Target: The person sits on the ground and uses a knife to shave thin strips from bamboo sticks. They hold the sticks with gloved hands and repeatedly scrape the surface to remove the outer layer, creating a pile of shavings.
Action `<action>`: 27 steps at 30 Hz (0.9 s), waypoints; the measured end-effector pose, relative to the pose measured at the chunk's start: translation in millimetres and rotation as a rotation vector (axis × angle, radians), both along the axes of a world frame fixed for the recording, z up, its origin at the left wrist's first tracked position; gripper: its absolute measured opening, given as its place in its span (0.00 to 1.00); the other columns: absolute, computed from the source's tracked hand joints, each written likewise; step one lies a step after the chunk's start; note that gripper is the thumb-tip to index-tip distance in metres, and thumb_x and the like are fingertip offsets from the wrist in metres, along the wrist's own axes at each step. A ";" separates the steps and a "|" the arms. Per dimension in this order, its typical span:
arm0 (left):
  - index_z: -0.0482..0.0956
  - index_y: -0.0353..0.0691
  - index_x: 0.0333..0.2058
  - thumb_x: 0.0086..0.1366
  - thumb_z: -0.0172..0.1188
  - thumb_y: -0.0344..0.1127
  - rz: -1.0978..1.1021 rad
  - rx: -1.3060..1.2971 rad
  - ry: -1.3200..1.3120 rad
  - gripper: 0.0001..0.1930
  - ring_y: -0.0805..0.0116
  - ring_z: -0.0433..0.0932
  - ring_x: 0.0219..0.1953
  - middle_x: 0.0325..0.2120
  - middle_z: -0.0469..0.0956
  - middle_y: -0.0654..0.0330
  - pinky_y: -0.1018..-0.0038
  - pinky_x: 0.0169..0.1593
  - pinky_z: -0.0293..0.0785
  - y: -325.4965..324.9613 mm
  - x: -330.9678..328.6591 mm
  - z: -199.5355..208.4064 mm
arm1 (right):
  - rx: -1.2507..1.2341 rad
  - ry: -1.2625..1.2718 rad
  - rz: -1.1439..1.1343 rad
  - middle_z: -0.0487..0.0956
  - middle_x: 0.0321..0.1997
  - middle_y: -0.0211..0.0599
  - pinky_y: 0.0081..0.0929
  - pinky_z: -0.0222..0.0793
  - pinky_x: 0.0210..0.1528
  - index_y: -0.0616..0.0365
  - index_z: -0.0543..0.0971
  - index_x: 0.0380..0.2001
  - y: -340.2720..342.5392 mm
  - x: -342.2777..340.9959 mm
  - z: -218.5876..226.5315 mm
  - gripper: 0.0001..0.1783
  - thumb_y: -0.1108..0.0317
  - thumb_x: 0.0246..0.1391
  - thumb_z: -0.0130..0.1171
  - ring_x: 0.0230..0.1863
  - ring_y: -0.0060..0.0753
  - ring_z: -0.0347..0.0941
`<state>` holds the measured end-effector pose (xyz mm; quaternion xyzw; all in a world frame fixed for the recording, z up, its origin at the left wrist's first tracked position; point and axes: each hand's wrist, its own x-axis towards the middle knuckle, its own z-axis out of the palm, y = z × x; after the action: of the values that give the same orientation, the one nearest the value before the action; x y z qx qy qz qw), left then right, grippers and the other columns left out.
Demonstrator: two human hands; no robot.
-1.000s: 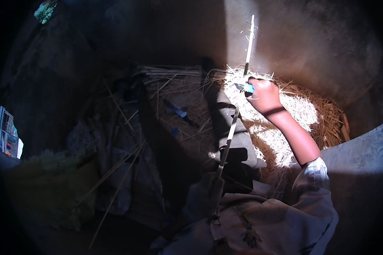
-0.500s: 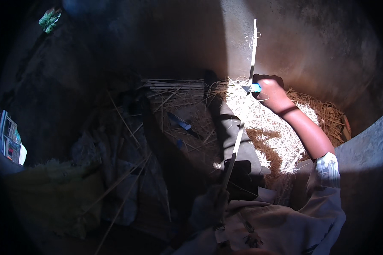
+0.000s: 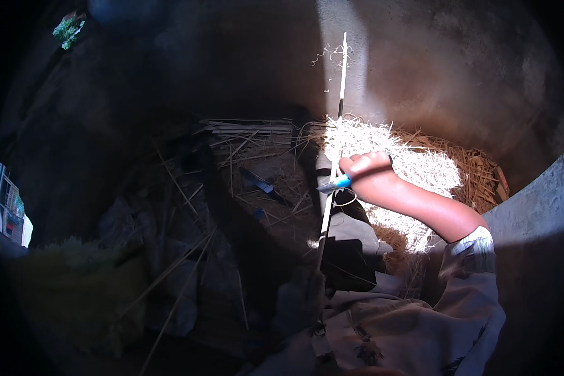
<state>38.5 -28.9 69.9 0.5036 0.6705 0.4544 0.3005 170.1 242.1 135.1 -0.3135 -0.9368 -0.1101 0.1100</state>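
A long, thin pale strip of wood or bamboo stands nearly upright in front of me, with curled shavings clinging near its top. My right hand is closed round the blue grip of a small knife, and its blade lies against the strip. A thin curl of shaving hangs just below the blade. Deep in shadow, my left hand shows faintly at the strip's lower part and appears closed round it; its separate fingers are hard to make out.
Pale shavings lie heaped beyond and right of my right hand. Cut strips lie in shadow at the far middle, with a second knife nearer. A yellowish sack stands at left. A wall rises behind.
My right hand and the knife have come down along the strip toward me, from near the shavings' far edge. The strip's upper end has shifted left in the view.
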 end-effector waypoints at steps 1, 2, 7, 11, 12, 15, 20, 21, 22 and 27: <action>0.78 0.44 0.44 0.70 0.60 0.37 -0.007 -0.022 -0.034 0.07 0.47 0.83 0.25 0.24 0.80 0.51 0.58 0.27 0.77 -0.4 1.2 3.1 | -0.003 0.025 -0.113 0.82 0.23 0.46 0.41 0.79 0.34 0.55 0.81 0.28 11.5 1.7 4.9 0.06 0.65 0.51 0.60 0.30 0.48 0.84; 0.79 0.44 0.43 0.70 0.60 0.36 -0.010 -0.045 -0.068 0.07 0.47 0.83 0.25 0.23 0.80 0.51 0.58 0.27 0.77 -1.2 1.9 4.1 | -0.005 0.049 -0.223 0.82 0.24 0.47 0.41 0.79 0.35 0.56 0.82 0.29 32.6 3.6 13.8 0.07 0.65 0.51 0.60 0.30 0.50 0.83; 0.79 0.43 0.41 0.70 0.60 0.36 -0.053 -0.121 -0.302 0.06 0.49 0.83 0.24 0.23 0.80 0.51 0.58 0.27 0.77 0.3 4.3 -34.8 | -0.047 0.166 -0.477 0.85 0.30 0.48 0.44 0.80 0.41 0.59 0.85 0.29 71.8 13.8 40.4 0.10 0.68 0.52 0.56 0.34 0.49 0.84; 0.79 0.43 0.41 0.69 0.61 0.36 -0.025 0.124 0.113 0.06 0.51 0.82 0.22 0.21 0.80 0.53 0.60 0.26 0.76 9.3 1.9 -13.2 | 0.012 -0.022 0.017 0.83 0.24 0.46 0.41 0.79 0.33 0.58 0.79 0.22 -24.3 11.7 -18.9 0.04 0.71 0.46 0.57 0.26 0.44 0.83; 0.79 0.42 0.42 0.69 0.61 0.36 -0.022 0.096 0.076 0.07 0.51 0.82 0.23 0.23 0.81 0.53 0.60 0.26 0.76 6.9 1.8 -8.8 | -0.003 0.011 0.193 0.82 0.22 0.45 0.41 0.79 0.30 0.57 0.78 0.21 -41.6 12.2 -24.9 0.03 0.70 0.44 0.57 0.25 0.43 0.83; 0.79 0.42 0.42 0.69 0.60 0.36 -0.043 0.113 0.278 0.07 0.51 0.81 0.24 0.26 0.80 0.53 0.60 0.26 0.73 1.2 -1.6 -6.6 | -0.072 0.108 0.117 0.81 0.21 0.42 0.41 0.76 0.27 0.57 0.78 0.24 -19.2 7.8 -7.0 0.06 0.67 0.45 0.60 0.24 0.44 0.82; 0.79 0.45 0.40 0.72 0.57 0.37 0.066 0.215 0.515 0.06 0.53 0.80 0.25 0.24 0.78 0.57 0.59 0.28 0.72 0.9 -1.5 -12.7 | 0.057 0.259 0.107 0.78 0.19 0.39 0.36 0.74 0.26 0.55 0.73 0.21 -11.0 -21.9 -10.7 0.08 0.66 0.44 0.62 0.23 0.41 0.79; 0.79 0.45 0.41 0.72 0.56 0.38 0.114 0.213 0.562 0.06 0.52 0.80 0.25 0.24 0.78 0.57 0.57 0.28 0.72 0.3 -1.1 -11.6 | 0.087 0.268 0.124 0.77 0.19 0.39 0.37 0.74 0.25 0.55 0.73 0.21 -10.7 -27.6 -8.5 0.07 0.67 0.44 0.61 0.23 0.42 0.79; 0.79 0.44 0.41 0.72 0.56 0.38 0.147 0.240 0.838 0.07 0.51 0.80 0.26 0.24 0.79 0.56 0.57 0.29 0.72 -0.4 -2.3 -10.7 | 0.117 0.278 0.141 0.76 0.19 0.39 0.38 0.74 0.24 0.54 0.72 0.21 -11.6 -33.1 -6.8 0.07 0.67 0.45 0.60 0.22 0.43 0.78; 0.78 0.40 0.41 0.69 0.59 0.34 0.172 0.139 0.287 0.06 0.48 0.78 0.24 0.30 0.78 0.51 0.57 0.25 0.71 -0.1 -6.1 7.1 | 0.246 0.279 0.164 0.77 0.18 0.39 0.37 0.73 0.22 0.57 0.75 0.21 -11.2 -54.8 -16.8 0.07 0.69 0.38 0.62 0.20 0.40 0.79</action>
<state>32.4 -28.9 76.9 0.5236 0.7143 0.4469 0.1261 115.3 231.0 118.2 -0.2328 -0.9143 -0.1699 0.2846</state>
